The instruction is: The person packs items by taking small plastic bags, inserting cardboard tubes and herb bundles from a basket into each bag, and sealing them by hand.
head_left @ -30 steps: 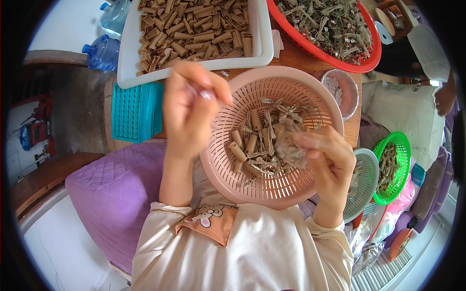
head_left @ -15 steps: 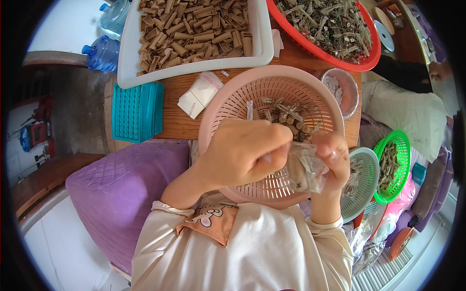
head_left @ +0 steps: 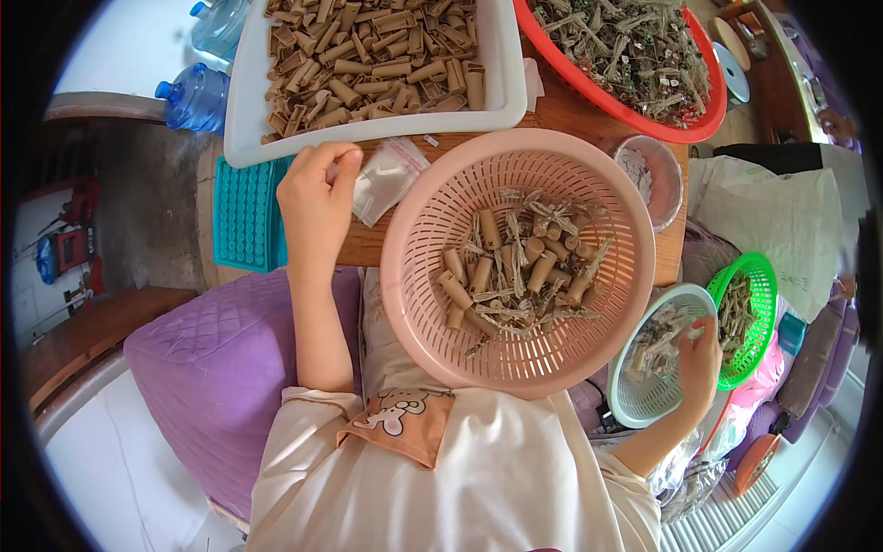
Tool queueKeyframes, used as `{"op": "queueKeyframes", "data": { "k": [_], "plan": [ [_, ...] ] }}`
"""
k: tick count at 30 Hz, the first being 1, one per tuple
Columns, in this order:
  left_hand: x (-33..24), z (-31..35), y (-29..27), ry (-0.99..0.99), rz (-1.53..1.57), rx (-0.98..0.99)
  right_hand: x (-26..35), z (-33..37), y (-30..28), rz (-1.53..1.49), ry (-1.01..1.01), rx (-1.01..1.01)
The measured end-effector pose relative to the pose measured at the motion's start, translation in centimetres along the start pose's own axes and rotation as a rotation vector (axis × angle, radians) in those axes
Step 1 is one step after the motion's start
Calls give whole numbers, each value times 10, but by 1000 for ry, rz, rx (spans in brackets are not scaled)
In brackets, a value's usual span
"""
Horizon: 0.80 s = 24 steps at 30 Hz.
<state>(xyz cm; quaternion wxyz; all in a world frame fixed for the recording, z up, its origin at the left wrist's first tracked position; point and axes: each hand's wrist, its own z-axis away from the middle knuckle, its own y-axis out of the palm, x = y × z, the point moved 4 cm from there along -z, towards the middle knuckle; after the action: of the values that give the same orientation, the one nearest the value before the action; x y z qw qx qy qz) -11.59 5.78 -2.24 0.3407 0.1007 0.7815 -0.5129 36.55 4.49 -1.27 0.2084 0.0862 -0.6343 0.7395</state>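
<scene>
My left hand point(head_left: 317, 198) is raised beside a small stack of clear plastic bags point(head_left: 382, 189) on the table. Its fingers are curled in with the thumb near them; whatever they may pinch is hidden. My right hand point(head_left: 701, 363) reaches over the right side of a pale grey-green basket point(head_left: 635, 414), fingers bent close to the filled clear packets point(head_left: 658, 345) in it. I cannot make out anything between those fingers. In front of me a pink colander point(head_left: 414, 304) holds brown tubes point(head_left: 455, 290) and dried, stringy plant bundles point(head_left: 584, 285).
A white tray point(head_left: 515, 92) of brown tube pieces stands at the back, beside a red basket point(head_left: 704, 124) of dried bundles. Teal racks point(head_left: 248, 216) are at left. A pink-and-clear bowl point(head_left: 667, 216) sits behind the colander; a green basket point(head_left: 759, 340) stands at right.
Both hands were together over the colander with a filled clear packet. My left hand has moved left toward the bags, my right hand right and down to the grey-green basket. The packet is no longer over the colander.
</scene>
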Motion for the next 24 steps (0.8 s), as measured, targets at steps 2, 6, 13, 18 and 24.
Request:
{"op": "queueKeyframes", "data": {
  "k": [2, 6, 13, 18, 24],
  "plan": [
    [33, 2, 17, -130, -32, 143, 9, 6, -7, 424, -119, -60],
    [72, 11, 50, -114, -103, 217, 103, 6, 18, -79, -369, 220],
    [93, 5, 75, -317, 59, 342, 165, -21, 94, 394, -385, 289],
    [104, 1, 76, -380, 115, 347, 164, -25, 90, 287, -473, 257],
    [97, 1, 66, -203, 183, 77, 161, -20, 87, 352, -476, 426]
  ]
}}
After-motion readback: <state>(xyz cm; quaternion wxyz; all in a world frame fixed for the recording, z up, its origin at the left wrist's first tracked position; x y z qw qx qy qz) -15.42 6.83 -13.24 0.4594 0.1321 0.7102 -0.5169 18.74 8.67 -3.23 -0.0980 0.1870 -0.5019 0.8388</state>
